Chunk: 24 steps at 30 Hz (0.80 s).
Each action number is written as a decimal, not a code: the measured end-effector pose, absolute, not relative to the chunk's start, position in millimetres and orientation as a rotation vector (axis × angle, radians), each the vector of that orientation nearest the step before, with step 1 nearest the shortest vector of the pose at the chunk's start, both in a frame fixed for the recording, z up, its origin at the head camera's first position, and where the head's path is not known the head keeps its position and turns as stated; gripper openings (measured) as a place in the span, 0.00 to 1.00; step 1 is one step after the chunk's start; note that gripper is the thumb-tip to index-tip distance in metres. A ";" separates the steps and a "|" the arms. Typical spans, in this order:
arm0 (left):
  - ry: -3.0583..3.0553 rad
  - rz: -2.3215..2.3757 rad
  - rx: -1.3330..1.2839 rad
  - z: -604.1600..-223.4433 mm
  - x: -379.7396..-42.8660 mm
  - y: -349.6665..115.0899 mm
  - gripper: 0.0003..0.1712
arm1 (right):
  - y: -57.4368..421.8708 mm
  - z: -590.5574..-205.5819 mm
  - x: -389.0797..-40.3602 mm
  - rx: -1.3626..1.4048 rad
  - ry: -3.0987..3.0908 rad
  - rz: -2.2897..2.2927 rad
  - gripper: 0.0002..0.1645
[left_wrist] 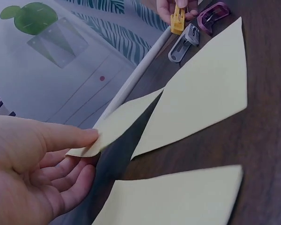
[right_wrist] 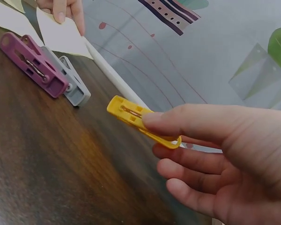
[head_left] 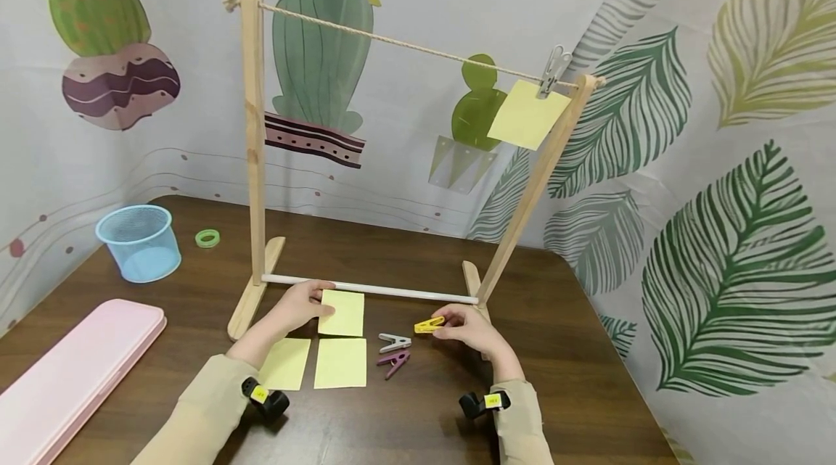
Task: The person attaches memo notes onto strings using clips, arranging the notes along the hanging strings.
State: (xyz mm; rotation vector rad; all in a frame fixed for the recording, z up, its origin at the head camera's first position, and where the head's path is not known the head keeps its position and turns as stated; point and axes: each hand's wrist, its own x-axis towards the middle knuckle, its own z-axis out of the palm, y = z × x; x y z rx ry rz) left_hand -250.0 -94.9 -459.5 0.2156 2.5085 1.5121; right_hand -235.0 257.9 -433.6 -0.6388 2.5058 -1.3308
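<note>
Head view: near the white bar (head_left: 405, 293), the left hand (head_left: 300, 307) pinches a yellow note (head_left: 347, 316) and the right hand (head_left: 474, 331) a yellow clip (head_left: 427, 325), seemingly a picking-up step. The next move probably calls for raising both to the rope (head_left: 392, 40) above that bar.

The left hand (head_left: 302, 305) and right hand (head_left: 472, 330), held apart, each pinch between thumb and fingers, both thumbs extended.
</note>
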 end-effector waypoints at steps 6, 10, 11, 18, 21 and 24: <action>2.417 1.599 0.189 -460.0 -251.9 -94.5 0.32 | 265.6 -454.3 -247.5 -0.623 2.517 -1.389 0.18; 2.415 1.587 0.143 -458.4 -251.3 -94.7 0.34 | 268.0 -460.9 -251.8 -0.579 2.513 -1.446 0.22; 2.414 1.585 0.131 -458.0 -251.0 -94.8 0.35 | 268.3 -461.3 -252.2 -0.568 2.503 -1.467 0.23; 2.404 1.604 0.097 -457.3 -249.9 -93.4 0.31 | 267.0 -460.7 -250.4 -0.486 2.459 -1.559 0.19; 2.406 1.609 0.089 -456.8 -249.5 -92.2 0.31 | 266.4 -459.8 -248.8 -0.457 2.422 -1.613 0.19; 2.404 1.612 0.088 -456.2 -249.1 -91.4 0.31 | 265.4 -458.6 -247.4 -0.425 2.376 -1.668 0.20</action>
